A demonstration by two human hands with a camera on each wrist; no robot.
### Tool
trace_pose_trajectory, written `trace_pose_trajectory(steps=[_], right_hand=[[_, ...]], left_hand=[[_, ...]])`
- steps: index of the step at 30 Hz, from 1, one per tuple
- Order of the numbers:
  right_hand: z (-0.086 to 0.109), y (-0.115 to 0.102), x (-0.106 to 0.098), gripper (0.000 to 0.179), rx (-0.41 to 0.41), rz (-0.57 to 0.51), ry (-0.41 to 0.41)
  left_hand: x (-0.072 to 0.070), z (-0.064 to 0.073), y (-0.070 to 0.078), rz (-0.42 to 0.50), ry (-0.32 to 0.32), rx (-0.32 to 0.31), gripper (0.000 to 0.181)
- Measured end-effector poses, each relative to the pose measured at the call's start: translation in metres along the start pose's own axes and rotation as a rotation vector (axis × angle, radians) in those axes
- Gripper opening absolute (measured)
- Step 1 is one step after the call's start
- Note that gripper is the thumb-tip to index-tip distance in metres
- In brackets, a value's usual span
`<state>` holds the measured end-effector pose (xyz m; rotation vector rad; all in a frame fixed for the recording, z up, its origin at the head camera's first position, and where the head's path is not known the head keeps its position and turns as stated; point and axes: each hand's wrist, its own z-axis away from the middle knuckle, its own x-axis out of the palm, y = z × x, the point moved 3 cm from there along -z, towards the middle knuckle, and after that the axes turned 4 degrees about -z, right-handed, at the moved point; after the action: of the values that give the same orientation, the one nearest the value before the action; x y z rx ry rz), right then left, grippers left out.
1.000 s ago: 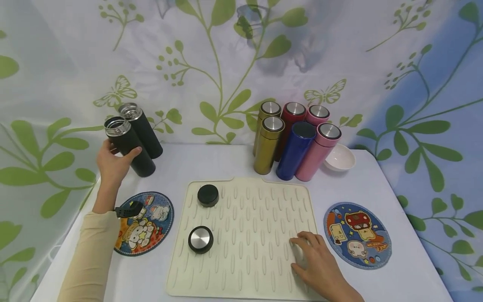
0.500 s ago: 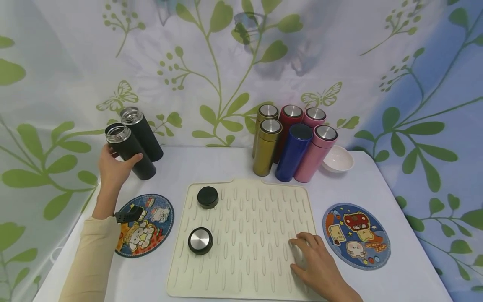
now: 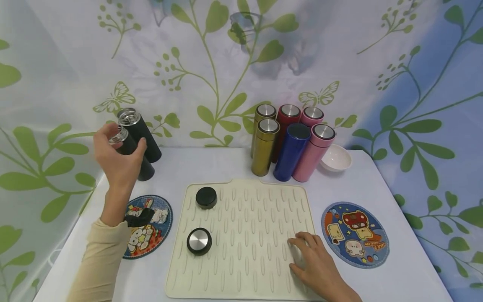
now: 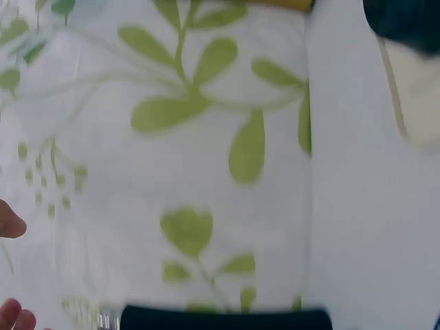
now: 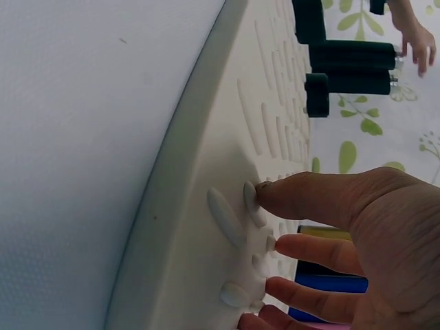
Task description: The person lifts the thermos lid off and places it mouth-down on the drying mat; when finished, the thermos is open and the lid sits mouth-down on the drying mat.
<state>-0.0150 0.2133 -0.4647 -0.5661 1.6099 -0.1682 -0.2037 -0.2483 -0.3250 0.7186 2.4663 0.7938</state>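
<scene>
In the head view my left hand (image 3: pixel 118 161) is raised beside the mouth of the front black thermos bottle (image 3: pixel 147 172), thumb and fingers spread with nothing in them; it overlaps part of that bottle here. The right wrist view shows this hand apart from both bottles. Right behind stands another uncapped black thermos bottle (image 3: pixel 146 136), its steel neck showing. My right hand (image 3: pixel 316 266) rests with fingertips on the cream ridged mat (image 3: pixel 241 239), fingers relaxed, holding nothing. On the mat's left side lie a plain black lid (image 3: pixel 206 198) and a black lid with a silver disc (image 3: pixel 199 241).
At the back right stand several capped thermoses, among them a gold one (image 3: pixel 265 151), a blue one (image 3: pixel 291 155) and a pink one (image 3: pixel 314 155). A white bowl (image 3: pixel 336 158) sits beside them. Round cartoon placemats flank the mat, left (image 3: pixel 151 226) and right (image 3: pixel 354 235).
My left hand has let go of the front black thermos bottle and lifted up and slightly right. The bottle stays standing. My right hand has kept its place on the mat.
</scene>
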Motion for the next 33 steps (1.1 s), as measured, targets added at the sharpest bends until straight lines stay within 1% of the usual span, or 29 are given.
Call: trace_pose_trajectory(steps=[3,5,9,12,16,20,22,25,29,33], right_hand=[[0.001,0.001,0.001,0.057,-0.001,-0.002,0.009],[0.001,0.001,0.001,0.057,0.0,-0.005,0.009],[0.0,0.001,0.002,0.057,-0.006,0.0,0.011],[0.0,0.001,0.002,0.058,-0.013,0.004,0.017],[0.001,0.002,0.001,0.058,-0.015,0.003,0.02],[0.001,0.002,0.0,0.059,-0.011,-0.006,0.02],[0.001,0.002,-0.001,0.059,-0.009,-0.008,0.018],[0.0,0.002,-0.002,0.058,-0.006,-0.007,0.017],[0.0,0.003,-0.002,0.058,0.006,-0.017,0.013],[0.001,0.003,-0.001,0.058,0.011,-0.021,0.008]], left_hand=[[0.019,0.01,0.014,0.071,-0.079,0.044,0.056],[0.034,0.019,0.021,0.102,-0.131,0.052,0.055],[0.066,0.04,0.036,0.137,-0.264,0.077,0.059],[0.089,0.054,0.047,0.174,-0.386,0.068,0.063],[0.118,0.071,0.062,0.221,-0.535,0.035,0.067],[0.142,0.087,0.076,0.235,-0.656,0.013,0.071],[0.151,0.095,0.082,0.228,-0.7,0.006,0.071],[0.163,0.106,0.092,0.239,-0.744,-0.004,0.071],[0.176,0.116,0.101,0.276,-0.78,-0.017,0.07],[0.189,0.125,0.106,0.279,-0.818,-0.046,0.07]])
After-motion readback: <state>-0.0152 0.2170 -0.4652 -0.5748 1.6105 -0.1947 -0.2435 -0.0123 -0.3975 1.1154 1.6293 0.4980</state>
